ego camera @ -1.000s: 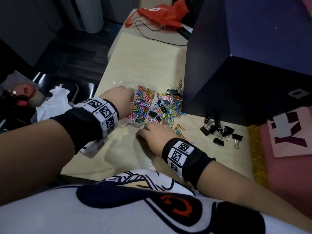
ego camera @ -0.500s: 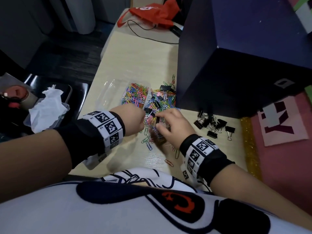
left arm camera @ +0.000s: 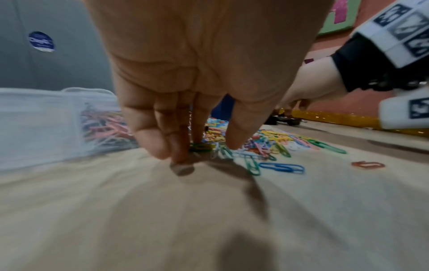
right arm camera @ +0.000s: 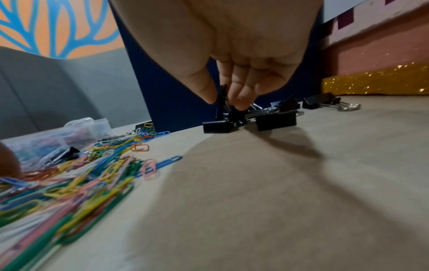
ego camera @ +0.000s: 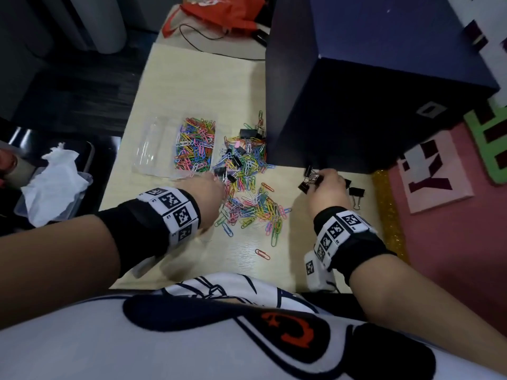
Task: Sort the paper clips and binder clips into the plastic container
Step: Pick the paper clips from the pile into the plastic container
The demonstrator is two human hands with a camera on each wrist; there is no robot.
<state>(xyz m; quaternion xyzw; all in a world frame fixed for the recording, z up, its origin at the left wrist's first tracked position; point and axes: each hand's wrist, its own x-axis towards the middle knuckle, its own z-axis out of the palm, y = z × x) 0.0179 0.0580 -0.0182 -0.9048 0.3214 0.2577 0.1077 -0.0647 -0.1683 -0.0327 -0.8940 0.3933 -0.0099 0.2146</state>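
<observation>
A clear plastic container lies left of centre on the table, its right compartment full of coloured paper clips. To its right is a loose pile of paper clips mixed with black binder clips. My left hand is at the pile's left edge. Its fingertips point down onto the table among the clips, with the thumb held apart. My right hand is on a separate group of binder clips beside the blue box. Its thumb and fingers pinch one black binder clip.
A tall dark blue box stands right behind both piles. A pink board with a gold glitter strip borders the table on the right. A red bag and a black cable lie at the far end. One orange paper clip lies alone nearer to me.
My right hand has left the paper clip pile and moved right to the binder clips by the box. Paper clips now lie spread toward me. My left hand stays at the pile's left edge.
</observation>
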